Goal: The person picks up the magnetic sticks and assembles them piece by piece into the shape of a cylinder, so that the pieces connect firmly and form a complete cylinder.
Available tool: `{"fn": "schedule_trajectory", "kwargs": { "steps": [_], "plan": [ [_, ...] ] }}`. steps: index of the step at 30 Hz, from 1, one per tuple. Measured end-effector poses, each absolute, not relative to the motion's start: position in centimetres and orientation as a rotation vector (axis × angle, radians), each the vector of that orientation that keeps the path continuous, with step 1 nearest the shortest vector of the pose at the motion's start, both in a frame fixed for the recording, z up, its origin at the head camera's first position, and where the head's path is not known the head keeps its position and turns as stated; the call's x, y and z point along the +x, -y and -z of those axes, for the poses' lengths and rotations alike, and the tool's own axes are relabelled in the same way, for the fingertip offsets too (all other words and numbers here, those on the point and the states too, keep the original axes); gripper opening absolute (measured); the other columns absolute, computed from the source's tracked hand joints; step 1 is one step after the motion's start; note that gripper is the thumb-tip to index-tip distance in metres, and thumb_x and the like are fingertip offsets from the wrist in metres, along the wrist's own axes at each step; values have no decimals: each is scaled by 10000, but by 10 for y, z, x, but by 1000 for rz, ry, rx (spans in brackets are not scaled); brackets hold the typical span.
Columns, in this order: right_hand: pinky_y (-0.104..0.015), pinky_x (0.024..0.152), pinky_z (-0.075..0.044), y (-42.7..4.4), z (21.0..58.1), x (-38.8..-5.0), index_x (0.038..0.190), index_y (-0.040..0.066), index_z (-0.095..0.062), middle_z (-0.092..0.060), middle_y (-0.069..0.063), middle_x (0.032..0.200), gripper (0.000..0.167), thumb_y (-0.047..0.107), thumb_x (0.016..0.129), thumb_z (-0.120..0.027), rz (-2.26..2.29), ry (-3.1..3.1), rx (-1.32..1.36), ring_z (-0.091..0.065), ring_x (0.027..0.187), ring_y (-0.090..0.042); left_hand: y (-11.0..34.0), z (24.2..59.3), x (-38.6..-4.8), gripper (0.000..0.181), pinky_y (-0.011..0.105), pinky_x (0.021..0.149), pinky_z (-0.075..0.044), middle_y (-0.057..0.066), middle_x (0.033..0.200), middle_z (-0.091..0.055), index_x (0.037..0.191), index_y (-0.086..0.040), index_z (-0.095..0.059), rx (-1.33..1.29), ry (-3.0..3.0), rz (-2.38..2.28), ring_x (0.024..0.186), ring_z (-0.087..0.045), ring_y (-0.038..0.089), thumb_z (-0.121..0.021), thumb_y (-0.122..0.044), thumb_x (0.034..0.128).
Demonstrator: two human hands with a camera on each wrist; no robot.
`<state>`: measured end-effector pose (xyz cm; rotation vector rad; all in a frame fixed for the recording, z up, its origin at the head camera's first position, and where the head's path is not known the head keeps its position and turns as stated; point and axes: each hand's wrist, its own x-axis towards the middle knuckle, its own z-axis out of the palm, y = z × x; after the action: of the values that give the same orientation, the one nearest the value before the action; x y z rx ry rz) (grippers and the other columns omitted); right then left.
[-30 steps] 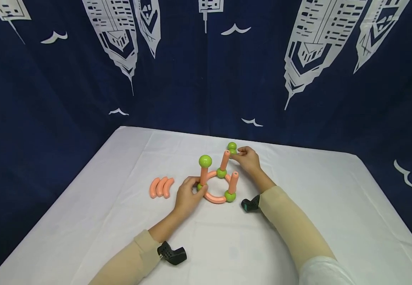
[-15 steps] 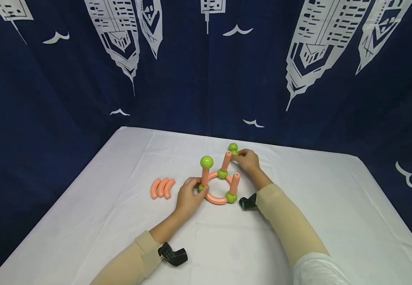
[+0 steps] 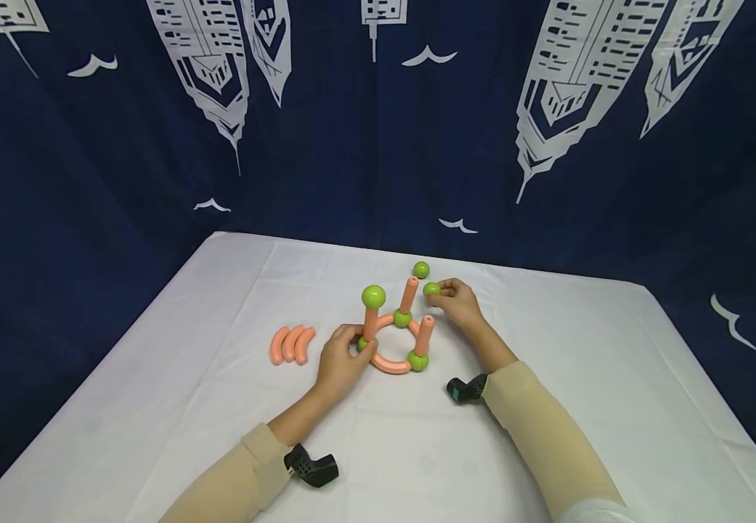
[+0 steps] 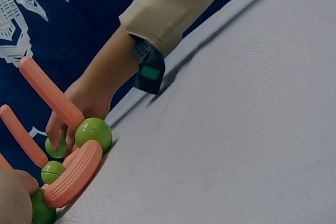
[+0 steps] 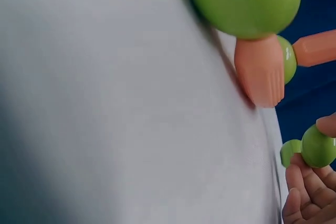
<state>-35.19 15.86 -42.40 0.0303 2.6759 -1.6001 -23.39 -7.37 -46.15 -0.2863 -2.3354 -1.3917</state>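
In the head view, a ring of curved orange pieces (image 3: 391,365) lies joined by green balls, with three orange rods standing on it. One rod (image 3: 370,325) carries a green ball (image 3: 374,296) on top; the other rods (image 3: 409,294) have bare upper ends. The left hand (image 3: 338,359) grips the ring's left joint ball (image 4: 42,209) between thumb and fingers. Behind the ring, the right hand (image 3: 461,301) pinches a loose green ball (image 3: 431,289). The right wrist view shows that ball (image 5: 318,146) between thumb and fingertips.
Another green ball (image 3: 421,269) rests on the table farther back. Three curved orange pieces (image 3: 292,345) lie side by side left of the ring. A white cloth covers the table (image 3: 404,450), and a dark blue patterned curtain (image 3: 351,145) hangs behind.
The right hand has taken hold of the nearer loose green ball and drawn it away from the other one, towards the person and slightly right. The left hand keeps its grip.
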Motion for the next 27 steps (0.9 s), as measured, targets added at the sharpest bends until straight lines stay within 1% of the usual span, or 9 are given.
{"fn": "schedule_trajectory", "kwargs": {
  "steps": [4, 8, 15, 22, 27],
  "plan": [
    [-241, 732, -446, -162, 420, -339, 1157, -28, -565, -644, -105, 1000, 411, 196, 846, -713, 1705, -2616, -56, -585, 851, -143, 74, 460, -233, 193, 396, 846, -480, 55, 987, -629, 1022, -37, -680, -286, 2330, 1400, 926, -604, 221, -733, -126, 859],
    [-232, 702, -437, -165, 411, -324, 1120, -27, -569, -655, -77, 947, 391, 196, 839, -725, 1805, -2570, -159, -576, 825, -125, 74, 460, -233, 186, 403, 852, -482, 60, 989, -625, 1016, -34, -678, -284, 2338, 1404, 936, -606, 229, -731, -124, 862],
    [-211, 747, -478, -169, 398, -303, 1198, -60, -552, -658, -80, 1002, 395, 109, 872, -696, 1857, -2548, -251, -599, 860, -94, 73, 461, -233, 190, 408, 845, -483, 62, 995, -624, 1020, -35, -678, -280, 2345, 1407, 936, -607, 230, -732, -130, 865],
    [-202, 765, -493, -171, 384, -280, 1174, -61, -564, -650, 16, 945, 362, 88, 874, -701, 1956, -2476, -389, -596, 868, -102, 73, 461, -233, 195, 411, 856, -482, 67, 1000, -632, 1019, -28, -682, -275, 2345, 1408, 947, -613, 236, -734, -131, 862],
    [-195, 728, -484, -169, 372, -263, 1169, -94, -560, -634, 11, 929, 349, 13, 861, -685, 1994, -2461, -529, -578, 849, -101, 74, 461, -233, 205, 410, 863, -479, 76, 1006, -635, 1028, -16, -685, -268, 2348, 1414, 952, -610, 239, -733, -123, 860]
  ]
}}
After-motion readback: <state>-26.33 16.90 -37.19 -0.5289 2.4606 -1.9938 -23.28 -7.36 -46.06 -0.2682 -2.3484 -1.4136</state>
